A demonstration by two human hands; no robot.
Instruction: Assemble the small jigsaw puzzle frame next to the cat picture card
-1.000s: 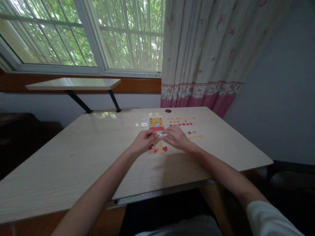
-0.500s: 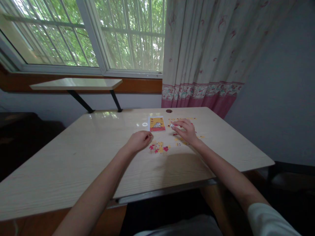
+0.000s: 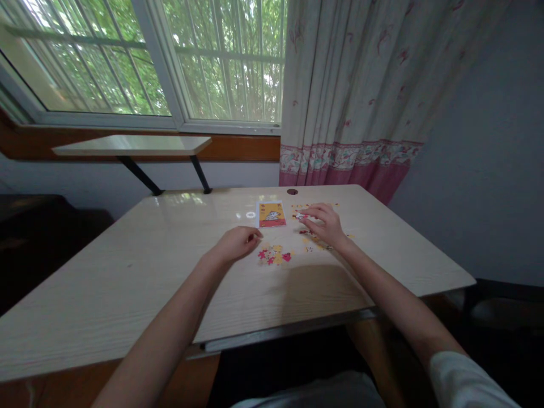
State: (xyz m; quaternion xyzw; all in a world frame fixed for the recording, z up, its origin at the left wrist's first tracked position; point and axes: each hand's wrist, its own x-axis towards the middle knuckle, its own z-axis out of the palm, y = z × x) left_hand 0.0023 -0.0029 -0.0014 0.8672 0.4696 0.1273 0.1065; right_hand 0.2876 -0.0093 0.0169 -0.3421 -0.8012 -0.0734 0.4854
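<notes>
A picture card point(image 3: 272, 215) with a white cartoon animal on yellow and red lies flat on the desk. My left hand point(image 3: 238, 243) rests just below its lower left corner, fingers curled together; anything inside them is hidden. A loose pile of jigsaw puzzle pieces point(image 3: 274, 255), pink, yellow and white, lies right of this hand. Over a partly joined jigsaw puzzle point(image 3: 297, 215) hovers my right hand point(image 3: 323, 224), thumb and fingers apart, covering much of it. More yellow and white puzzle pieces point(image 3: 310, 249) are below that hand.
The pale wooden desk point(image 3: 140, 272) carries a raised shelf point(image 3: 131, 145) on dark legs at the back left. A round cable hole point(image 3: 292, 191) sits near the back edge. Behind are a barred window point(image 3: 225, 62) and a patterned curtain point(image 3: 352, 90).
My right hand has shifted slightly right, and its thumb and fingertips have come a little nearer each other. My left hand has barely moved.
</notes>
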